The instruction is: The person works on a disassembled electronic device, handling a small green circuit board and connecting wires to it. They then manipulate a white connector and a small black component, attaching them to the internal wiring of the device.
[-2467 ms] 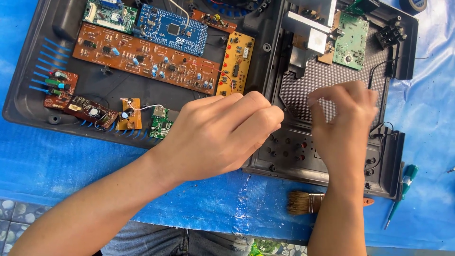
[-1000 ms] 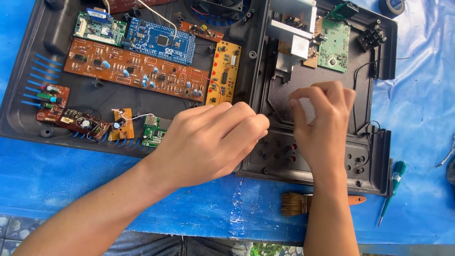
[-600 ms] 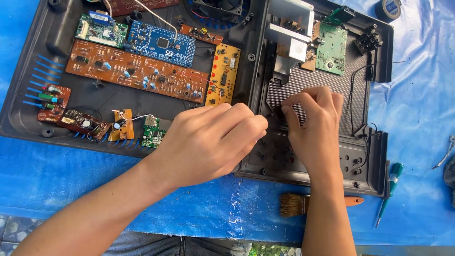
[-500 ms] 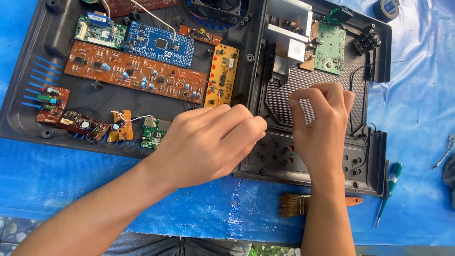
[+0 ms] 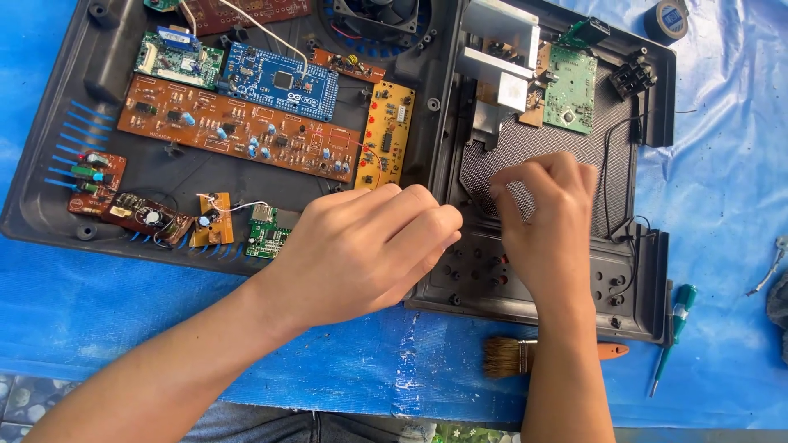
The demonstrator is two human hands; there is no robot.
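Note:
My left hand lies with curled fingers on the seam between the two halves of an opened black plastic housing, knuckles by the lower left corner of the right half. Nothing shows in it. My right hand hovers over the dark mesh panel of the right half, fingertips pinched together; no item is visible between them. Below that hand is a row of button holes.
The left half carries a long brown circuit board, a blue board, a yellow board and small boards. A metal bracket and green board sit upper right. A brush, green screwdriver and tape roll lie on the blue tarp.
My right hand has shifted a little left and up over the mesh, its fingers staying pinched. The left hand has kept its place on the seam.

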